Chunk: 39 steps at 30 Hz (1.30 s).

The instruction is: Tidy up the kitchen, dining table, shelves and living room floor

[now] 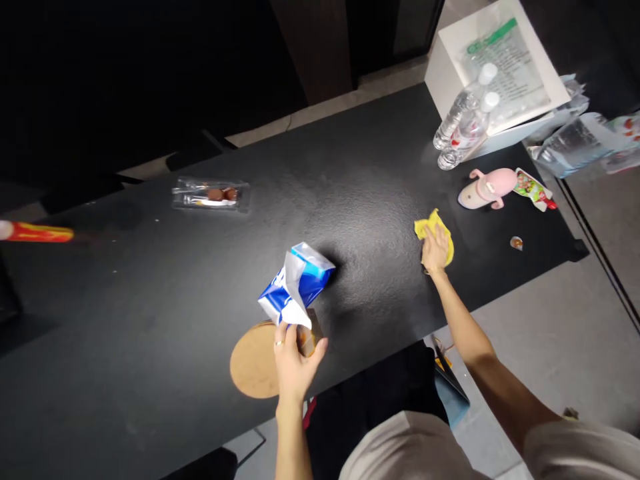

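Observation:
My left hand (295,367) pinches the edge of a blue, white and silver packet (311,280), whose loose flap hangs toward me. A dark shadow beside the packet suggests that it is raised off the black table (190,280). Beneath that hand are a round tan board (254,363) and a small clear package (307,339) with something brown inside, both partly covered. Over to the right, my right hand (435,249) presses a yellow cloth (447,247) against the tabletop, its fingers lying over the fabric.
Two clear bottles (463,137) stand against a white box (445,73) at the back right. Near them lie a pink-topped object (487,187), a colourful packet (533,190) and a tiny wrapped item (517,243). A clear tray (193,197) holds brown pieces; a red-yellow stick-shaped item (40,232) is far left.

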{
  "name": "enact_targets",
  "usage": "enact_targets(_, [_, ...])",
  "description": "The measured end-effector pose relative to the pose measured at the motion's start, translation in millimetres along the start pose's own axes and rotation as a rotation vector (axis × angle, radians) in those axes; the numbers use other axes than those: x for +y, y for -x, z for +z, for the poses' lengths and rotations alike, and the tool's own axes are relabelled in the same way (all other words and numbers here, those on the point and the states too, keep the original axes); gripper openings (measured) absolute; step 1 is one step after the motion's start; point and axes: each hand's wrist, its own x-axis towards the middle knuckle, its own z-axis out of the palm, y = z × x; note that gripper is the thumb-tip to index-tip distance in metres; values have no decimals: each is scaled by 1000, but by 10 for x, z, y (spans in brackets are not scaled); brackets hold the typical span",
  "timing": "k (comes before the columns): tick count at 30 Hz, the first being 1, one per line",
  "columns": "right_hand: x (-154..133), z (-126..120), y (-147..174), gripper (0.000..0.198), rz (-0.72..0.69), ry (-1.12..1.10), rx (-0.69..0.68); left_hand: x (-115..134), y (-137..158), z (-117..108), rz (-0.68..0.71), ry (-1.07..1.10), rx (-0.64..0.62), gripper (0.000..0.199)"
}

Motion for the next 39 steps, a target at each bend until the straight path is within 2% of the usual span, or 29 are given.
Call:
enact_targets(2, [315,-297,392,55,107,-329,8,119,-155,85,43,34,-38,48])
enact_targets(4, [455,-535,588,58,176,-628,-53,243,-284,150,83,58,-68,52])
enact_targets(6, [475,-707,640,60,197,-685,-93,348,-370,184,114,72,-85,55])
enact_targets(7, [463,-769,643,62,191,-598,-72,387,-397,189,127,78,-89,56])
enact_targets(10, [405,-843,698,67,124,-120,72,435,-429,167,148,88,-92,58])
enact_targets(12, [366,-777,806,67,24,136,44,406,-431,139,141,86,-94,58])
enact_targets(15, [302,-502,950,68,-69,316,-106,298,-423,101,104,83,-86,57])
enact_targets(17, [231,-256,921,71,-33,355,-89,206,-403,80,71,86,-64,57])
enact_targets(19, [105,-18,747,71,-17,358,-23,111,-366,58,33,97,-37,58])
enact_targets(22, [-225,275,243,68,-150,330,2,-37,-274,16,-44,111,10,55])
enact_targets(25, [-719,532,-420,69,-292,279,-3,-207,-138,-40,-123,121,58,52])
enact_targets(28, [-1397,876,-1028,72,-382,242,-4,-390,38,-89,-185,133,104,53])
enact_targets(30, [-1966,1205,-1261,71,-486,237,-47,-493,165,-103,-225,130,139,53])
enact_targets(32, [-2569,1586,-1256,67,-612,237,-116,-563,278,-104,-263,114,174,52])
enact_targets(35, [-3250,2053,-771,65,-833,260,-280,-611,378,-105,-306,79,214,51])
enact_targets(37, [-3374,2163,-289,67,-987,284,-407,-630,389,-113,-318,66,228,51])
enact_targets(39, [-3229,2097,79,66,-1137,304,-543,-652,366,-120,-308,63,241,51])
